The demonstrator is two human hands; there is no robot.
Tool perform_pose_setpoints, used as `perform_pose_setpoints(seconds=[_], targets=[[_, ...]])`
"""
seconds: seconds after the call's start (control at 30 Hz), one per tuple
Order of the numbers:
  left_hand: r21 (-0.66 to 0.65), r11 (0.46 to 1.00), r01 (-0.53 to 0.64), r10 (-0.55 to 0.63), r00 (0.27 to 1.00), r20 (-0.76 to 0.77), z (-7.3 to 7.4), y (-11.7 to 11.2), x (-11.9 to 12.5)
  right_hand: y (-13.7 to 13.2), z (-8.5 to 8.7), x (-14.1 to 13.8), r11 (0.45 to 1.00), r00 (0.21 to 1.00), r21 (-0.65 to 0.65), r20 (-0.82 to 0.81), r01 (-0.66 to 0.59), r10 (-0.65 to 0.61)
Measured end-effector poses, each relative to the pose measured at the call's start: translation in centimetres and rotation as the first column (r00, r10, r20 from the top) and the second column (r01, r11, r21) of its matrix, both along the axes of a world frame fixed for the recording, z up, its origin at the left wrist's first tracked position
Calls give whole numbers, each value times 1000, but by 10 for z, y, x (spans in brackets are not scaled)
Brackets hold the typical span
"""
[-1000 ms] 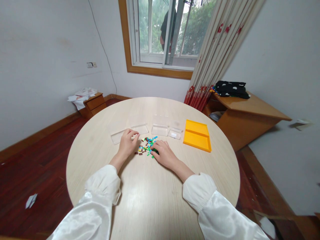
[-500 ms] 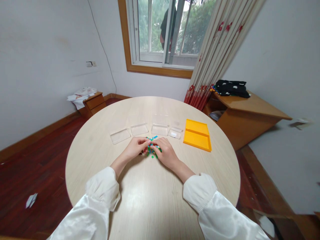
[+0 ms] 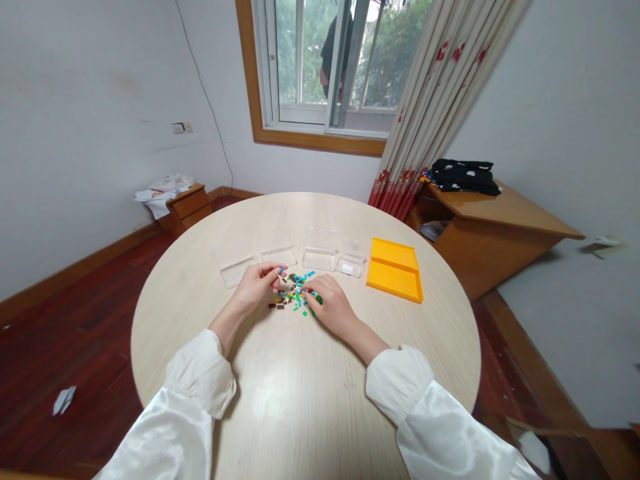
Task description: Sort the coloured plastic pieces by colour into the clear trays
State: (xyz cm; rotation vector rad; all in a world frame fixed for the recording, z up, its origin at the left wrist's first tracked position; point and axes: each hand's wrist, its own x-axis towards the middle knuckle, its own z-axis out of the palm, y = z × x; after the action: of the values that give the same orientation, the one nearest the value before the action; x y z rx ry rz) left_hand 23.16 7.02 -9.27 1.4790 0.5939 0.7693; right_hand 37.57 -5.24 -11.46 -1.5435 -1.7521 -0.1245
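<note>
Small toy bricks [image 3: 298, 301] in blue, green, brown and yellow lie in a loose pile on the round table. At the pile's left edge, my left hand [image 3: 254, 288] is raised a little, its thumb and fingers pinching a small blue brick [image 3: 281, 271]. My right hand [image 3: 327, 298] rests at the pile's right side with curled fingertips among the bricks. Whatever is between those fingertips is too small and too covered to name. Behind the pile stand clear plastic boxes: one far left [image 3: 238, 272], one beside it [image 3: 279, 256], one in the middle [image 3: 320, 259] and a smaller one [image 3: 349, 265].
A yellow two-part tray [image 3: 395, 288] lies on the table [image 3: 300, 400] to the right of the boxes. Beyond the table are a wooden desk [image 3: 520, 213] with folded dark cloth, a small cabinet [image 3: 190, 208] with papers, and a window. A person stands outside the window.
My left hand has moved left, away from my right hand, with a blue brick between its fingers. More of the pile shows now. My right hand has stayed in place.
</note>
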Motion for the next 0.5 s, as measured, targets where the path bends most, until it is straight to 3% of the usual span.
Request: perform_pose_setpoints(seconds=[0.13,0.3,0.5], targets=[[-11,976,-215,216,975,51,1,13,-6,0,-8,5,991,998,-136,63,-13,22],[21,923,-384,383,923,26,0,28,-16,-3,-8,6,967,993,-252,105,-33,61],[293,833,-469,531,827,-185,-4,41,-29,-4,-4,4,948,994,-318,101,-14,48]])
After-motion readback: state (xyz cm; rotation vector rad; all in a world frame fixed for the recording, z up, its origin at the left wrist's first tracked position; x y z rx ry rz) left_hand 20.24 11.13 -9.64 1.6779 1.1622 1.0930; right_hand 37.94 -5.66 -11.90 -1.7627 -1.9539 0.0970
